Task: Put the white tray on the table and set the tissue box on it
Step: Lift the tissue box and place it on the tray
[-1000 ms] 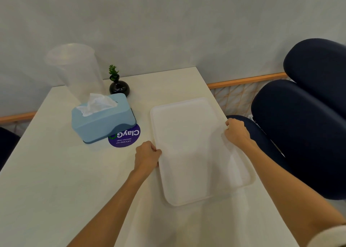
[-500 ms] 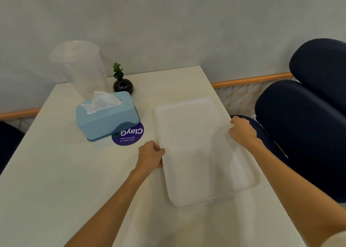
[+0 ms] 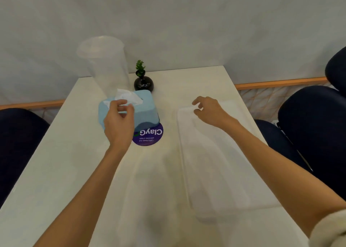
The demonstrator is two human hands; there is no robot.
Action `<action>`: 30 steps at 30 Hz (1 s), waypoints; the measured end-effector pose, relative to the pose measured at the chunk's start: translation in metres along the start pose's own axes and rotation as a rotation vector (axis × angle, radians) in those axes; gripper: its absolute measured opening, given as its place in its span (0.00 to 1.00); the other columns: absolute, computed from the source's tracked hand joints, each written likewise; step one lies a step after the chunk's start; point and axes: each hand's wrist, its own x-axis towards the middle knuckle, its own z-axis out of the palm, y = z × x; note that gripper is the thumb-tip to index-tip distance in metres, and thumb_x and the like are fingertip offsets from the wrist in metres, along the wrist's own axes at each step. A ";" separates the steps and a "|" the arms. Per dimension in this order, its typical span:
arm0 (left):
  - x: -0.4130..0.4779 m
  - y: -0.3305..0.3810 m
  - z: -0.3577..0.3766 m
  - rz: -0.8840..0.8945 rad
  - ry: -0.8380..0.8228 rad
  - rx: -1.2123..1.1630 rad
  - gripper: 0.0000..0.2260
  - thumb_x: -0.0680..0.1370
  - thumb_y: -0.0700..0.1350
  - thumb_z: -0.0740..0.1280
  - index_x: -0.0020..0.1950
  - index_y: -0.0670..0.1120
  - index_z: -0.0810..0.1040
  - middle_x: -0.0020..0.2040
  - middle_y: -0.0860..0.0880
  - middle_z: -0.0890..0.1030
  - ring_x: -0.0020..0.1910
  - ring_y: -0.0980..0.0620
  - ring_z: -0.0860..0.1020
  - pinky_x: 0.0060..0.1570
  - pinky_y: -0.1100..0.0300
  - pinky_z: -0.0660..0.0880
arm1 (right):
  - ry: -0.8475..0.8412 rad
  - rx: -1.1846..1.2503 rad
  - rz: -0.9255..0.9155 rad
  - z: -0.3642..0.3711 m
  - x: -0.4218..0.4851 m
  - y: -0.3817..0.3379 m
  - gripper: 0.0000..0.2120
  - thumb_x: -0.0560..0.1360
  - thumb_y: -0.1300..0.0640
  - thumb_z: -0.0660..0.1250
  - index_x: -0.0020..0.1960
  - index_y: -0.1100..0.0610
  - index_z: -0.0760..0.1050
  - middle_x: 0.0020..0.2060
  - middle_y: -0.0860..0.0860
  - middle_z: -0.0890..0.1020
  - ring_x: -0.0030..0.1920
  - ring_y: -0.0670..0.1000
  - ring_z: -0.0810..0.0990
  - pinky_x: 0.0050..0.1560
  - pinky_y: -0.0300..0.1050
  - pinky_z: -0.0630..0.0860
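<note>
**Tray flat on the table, tissue box not yet on it**

The flat white rectangular plastic tray is seen lying on the pale tabletop, right of centre in the frame, its long side running from the middle toward the lower right. The light blue plastic tissue box, with a white tissue standing out of its top, is found left of centre, apart from the tray and partly over a round purple sticker. The left hand is placed in front of the box with fingers curled and spread; contact cannot be told. The right hand is held over the tray's far end, fingers loosely parted, gripping nothing. Behind the box, a small black vase with a green sprig and a tall translucent plastic container are visible.
</note>
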 end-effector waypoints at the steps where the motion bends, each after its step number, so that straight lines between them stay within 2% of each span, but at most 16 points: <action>1: 0.008 -0.006 -0.003 -0.039 0.069 -0.004 0.08 0.77 0.54 0.63 0.54 0.54 0.73 0.48 0.56 0.77 0.44 0.57 0.76 0.42 0.59 0.72 | -0.022 0.036 -0.023 0.007 0.006 -0.011 0.16 0.77 0.60 0.62 0.64 0.60 0.72 0.58 0.61 0.76 0.57 0.58 0.76 0.50 0.42 0.69; 4: 0.031 -0.029 -0.011 -0.090 0.205 0.008 0.14 0.77 0.51 0.64 0.60 0.48 0.72 0.57 0.49 0.79 0.53 0.51 0.76 0.50 0.57 0.71 | -0.076 0.137 -0.037 0.031 0.024 -0.042 0.17 0.78 0.57 0.62 0.66 0.60 0.70 0.60 0.60 0.77 0.58 0.57 0.76 0.50 0.41 0.70; 7: 0.050 -0.057 -0.015 -0.120 0.217 0.034 0.19 0.77 0.48 0.64 0.65 0.42 0.70 0.62 0.41 0.75 0.61 0.44 0.72 0.57 0.56 0.68 | -0.129 0.228 0.012 0.054 0.040 -0.065 0.20 0.79 0.53 0.60 0.69 0.58 0.67 0.63 0.59 0.76 0.53 0.54 0.76 0.51 0.41 0.69; 11: 0.066 -0.087 -0.013 -0.429 0.036 -0.122 0.25 0.77 0.56 0.61 0.70 0.44 0.67 0.66 0.43 0.73 0.59 0.46 0.73 0.54 0.57 0.68 | -0.215 0.293 0.091 0.082 0.055 -0.081 0.26 0.79 0.44 0.56 0.72 0.57 0.62 0.68 0.57 0.73 0.60 0.56 0.75 0.50 0.43 0.70; 13: 0.070 -0.098 -0.012 -0.547 -0.066 -0.202 0.29 0.75 0.60 0.60 0.71 0.45 0.66 0.66 0.44 0.73 0.57 0.47 0.73 0.53 0.55 0.69 | -0.263 0.332 0.125 0.091 0.059 -0.084 0.28 0.78 0.40 0.55 0.70 0.57 0.64 0.66 0.57 0.75 0.55 0.55 0.77 0.47 0.43 0.73; 15: 0.073 -0.105 -0.012 -0.600 -0.147 -0.215 0.33 0.74 0.64 0.57 0.72 0.45 0.64 0.67 0.44 0.73 0.60 0.45 0.73 0.57 0.51 0.71 | -0.307 0.396 0.158 0.097 0.062 -0.086 0.29 0.76 0.37 0.55 0.68 0.56 0.67 0.62 0.56 0.78 0.53 0.54 0.79 0.47 0.44 0.78; 17: 0.074 -0.108 -0.011 -0.614 -0.219 -0.225 0.32 0.74 0.66 0.55 0.69 0.46 0.68 0.66 0.45 0.74 0.60 0.44 0.74 0.58 0.49 0.72 | -0.321 0.443 0.190 0.101 0.063 -0.087 0.30 0.76 0.35 0.55 0.67 0.56 0.67 0.59 0.56 0.79 0.53 0.55 0.80 0.47 0.44 0.79; 19: 0.070 -0.102 -0.007 -0.610 -0.297 -0.262 0.25 0.74 0.66 0.55 0.59 0.50 0.73 0.60 0.45 0.77 0.54 0.46 0.76 0.53 0.51 0.73 | -0.307 0.468 0.222 0.101 0.063 -0.081 0.30 0.75 0.35 0.56 0.67 0.56 0.66 0.59 0.56 0.79 0.53 0.56 0.80 0.51 0.47 0.80; 21: 0.069 -0.096 -0.004 -0.601 -0.335 -0.273 0.21 0.74 0.65 0.55 0.56 0.52 0.72 0.57 0.46 0.78 0.51 0.47 0.76 0.51 0.52 0.73 | -0.310 0.505 0.235 0.102 0.064 -0.076 0.31 0.74 0.35 0.58 0.68 0.55 0.66 0.59 0.56 0.79 0.54 0.56 0.80 0.56 0.52 0.80; 22: 0.067 -0.094 -0.002 -0.600 -0.331 -0.273 0.19 0.75 0.64 0.55 0.56 0.52 0.71 0.56 0.46 0.78 0.51 0.47 0.76 0.51 0.52 0.73 | -0.316 0.533 0.240 0.102 0.063 -0.075 0.31 0.74 0.35 0.59 0.68 0.55 0.65 0.59 0.56 0.79 0.54 0.56 0.81 0.56 0.52 0.80; 24: 0.076 -0.097 -0.015 -0.608 -0.322 -0.305 0.18 0.75 0.62 0.55 0.57 0.53 0.71 0.57 0.47 0.77 0.51 0.48 0.76 0.48 0.54 0.72 | -0.300 0.581 0.250 0.109 0.060 -0.092 0.31 0.73 0.35 0.61 0.68 0.53 0.65 0.58 0.54 0.79 0.51 0.53 0.81 0.47 0.46 0.81; 28: 0.069 -0.085 -0.015 -0.578 -0.275 -0.375 0.17 0.75 0.61 0.55 0.58 0.55 0.72 0.58 0.48 0.77 0.48 0.53 0.75 0.40 0.58 0.69 | -0.259 0.660 0.252 0.108 0.050 -0.088 0.25 0.73 0.35 0.60 0.63 0.49 0.63 0.46 0.42 0.77 0.43 0.42 0.77 0.25 0.29 0.73; 30: 0.065 -0.076 -0.013 -0.539 -0.260 -0.399 0.19 0.74 0.60 0.55 0.60 0.54 0.72 0.60 0.48 0.76 0.50 0.53 0.75 0.41 0.58 0.69 | -0.208 0.710 0.226 0.099 0.045 -0.088 0.23 0.74 0.37 0.61 0.63 0.48 0.63 0.45 0.39 0.75 0.43 0.40 0.75 0.22 0.26 0.72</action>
